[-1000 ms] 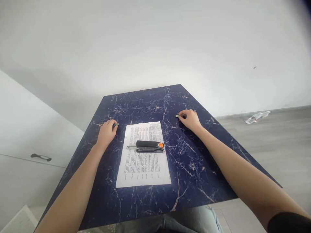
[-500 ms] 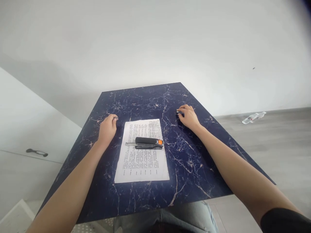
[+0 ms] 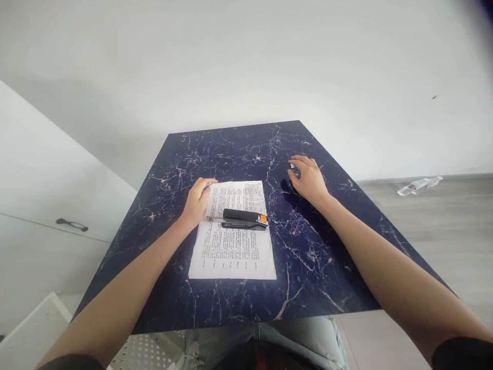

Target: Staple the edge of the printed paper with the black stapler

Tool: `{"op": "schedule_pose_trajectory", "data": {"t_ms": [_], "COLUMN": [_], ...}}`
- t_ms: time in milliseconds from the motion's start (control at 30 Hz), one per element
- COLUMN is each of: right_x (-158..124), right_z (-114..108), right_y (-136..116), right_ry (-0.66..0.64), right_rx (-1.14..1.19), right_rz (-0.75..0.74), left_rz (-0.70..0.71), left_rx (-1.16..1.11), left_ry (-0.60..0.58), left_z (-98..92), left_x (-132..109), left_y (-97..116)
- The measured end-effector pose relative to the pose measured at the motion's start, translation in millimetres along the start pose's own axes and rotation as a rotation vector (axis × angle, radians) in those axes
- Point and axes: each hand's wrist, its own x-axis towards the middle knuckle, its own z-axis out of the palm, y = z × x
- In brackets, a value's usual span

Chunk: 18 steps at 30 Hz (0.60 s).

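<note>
A black stapler [image 3: 245, 218] with an orange mark lies across printed sheets of paper [image 3: 231, 257], its metal inner tray [image 3: 214, 219] sticking out to the left. Over the upper left edge of the paper, my left hand [image 3: 197, 200] pinches a small greyish piece [image 3: 209, 184], too small to make out fully. My right hand [image 3: 308, 179] is right of the paper, its fingers curled around a small box [image 3: 291, 166] that is mostly hidden; a shadow falls on the tabletop below the hand.
The dark blue marble-patterned table [image 3: 239, 146] stands near a white wall. A white cabinet with a dark handle [image 3: 72, 224] is at left, a perforated white surface [image 3: 144, 352] below it. Clear plastic bottles [image 3: 419, 186] lie on the floor at right.
My left hand has moved right, from beside the paper to over its upper left edge. Around the small box, my right hand's fingers look wider apart. The whole view has shifted slightly.
</note>
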Motion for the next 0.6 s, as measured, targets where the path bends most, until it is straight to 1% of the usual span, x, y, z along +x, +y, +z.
{"op": "schedule_pose_trajectory", "data": {"t_ms": [33,67,167,233,300,333,400,467,500,600], "right_x": [-2.0,-5.8,-27.3,-44.0,-55.7,-58.6,-58.8,-54.2,-51.3,-45.2], "right_z": [-2.6,-4.5,-4.6,-0.7,3.6,5.2,5.9,2.9,0.5,-6.1], "right_y": [-14.8,-31.7,-85.2,-113.6,-130.2,-133.7,-132.2,-123.0,-117.2,-101.8], "right_ry": [0.040,0.021,-0.215,-0.364,-0.477,-0.514,-0.538,-0.489,-0.451,-0.377], "right_rx": [0.075,0.166,0.423,0.463,0.443,0.428,0.403,0.392,0.392,0.397], "right_rz": [-0.031,-0.073,-0.162,-0.235,-0.259,-0.251,-0.216,-0.179,-0.163,-0.132], "left_rz": [-0.010,-0.008,0.076,0.147,0.174,0.166,0.140,0.145,0.166,0.237], "left_rx": [-0.022,-0.032,-0.002,0.030,0.023,0.004,-0.034,-0.039,-0.032,-0.044], "left_ry": [-0.007,-0.013,-0.050,-0.092,-0.118,-0.115,-0.082,-0.053,-0.058,-0.134], "left_z": [0.2,0.3,0.9,1.7,2.3,2.3,1.4,-0.2,-1.0,-1.2], "left_x": [-0.7,-1.5,-3.7,-4.7,-5.5,-5.9,-6.9,-8.5,-9.5,-13.0], "left_y": [1.0,2.1,6.2,8.7,10.7,11.8,14.3,17.3,18.8,22.9]}}
